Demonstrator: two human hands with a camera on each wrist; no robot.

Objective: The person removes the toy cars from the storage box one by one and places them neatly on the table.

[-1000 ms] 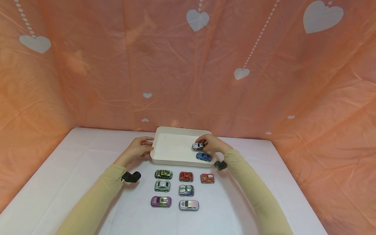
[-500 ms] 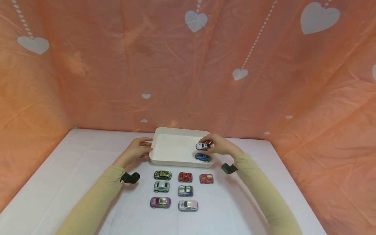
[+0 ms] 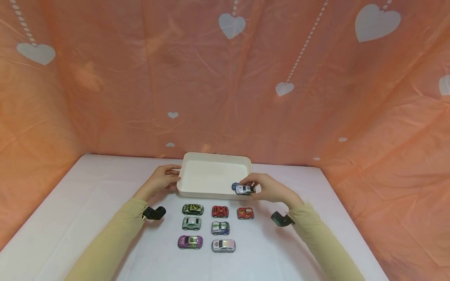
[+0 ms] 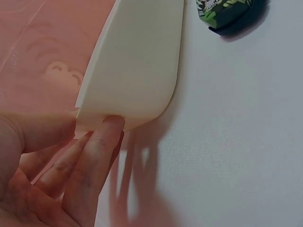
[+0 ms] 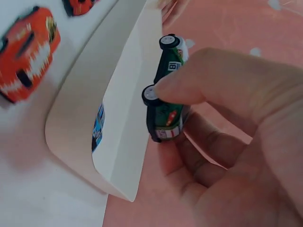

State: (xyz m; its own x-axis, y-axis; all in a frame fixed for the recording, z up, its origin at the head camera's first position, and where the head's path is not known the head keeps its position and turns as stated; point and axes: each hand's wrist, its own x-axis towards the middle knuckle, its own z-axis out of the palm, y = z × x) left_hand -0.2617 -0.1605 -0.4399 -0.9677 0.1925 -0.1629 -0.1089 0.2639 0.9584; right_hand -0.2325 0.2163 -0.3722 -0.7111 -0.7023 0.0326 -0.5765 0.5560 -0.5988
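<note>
A white tray stands at the table's far middle. My left hand grips its left end, thumb over the rim and fingers against the outer wall of the tray. My right hand pinches a small white toy car above the tray's near right corner. In the right wrist view the car shows its green underside beside the tray wall. A blue car lies inside the tray, mostly hidden behind the held one.
Several toy cars stand in rows in front of the tray: a green camouflage one, two red ones, a grey one, a purple one and others. Orange heart-patterned cloth walls the table in.
My right hand has lifted the white car from beside the blue one in the tray and drawn it toward me, to the near right corner. The left hand has stayed on the tray.
</note>
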